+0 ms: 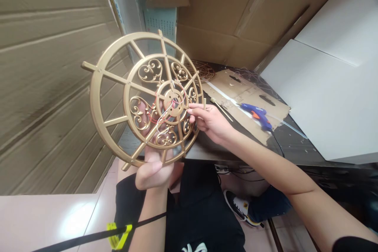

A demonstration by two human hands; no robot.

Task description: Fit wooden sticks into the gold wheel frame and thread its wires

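A round gold ornamental metal frame (141,98) stands tilted up in front of me, with scrollwork panels, spokes and a central hub (174,103). My left hand (152,169) grips its lower rim from behind, and the palm shows through the openings. My right hand (209,122) reaches in from the right, with the fingertips at the frame's inner edge close to the hub. I cannot tell whether those fingers pinch anything. Thin red and white wires (167,112) loop through the hub.
On the dark table lie a cardboard sheet (245,104), a blue hot glue gun (256,116) and a thin wooden stick (223,110). White boards (325,94) stand at right, cardboard (218,15) behind, and a ribbed wall panel (53,78) at left.
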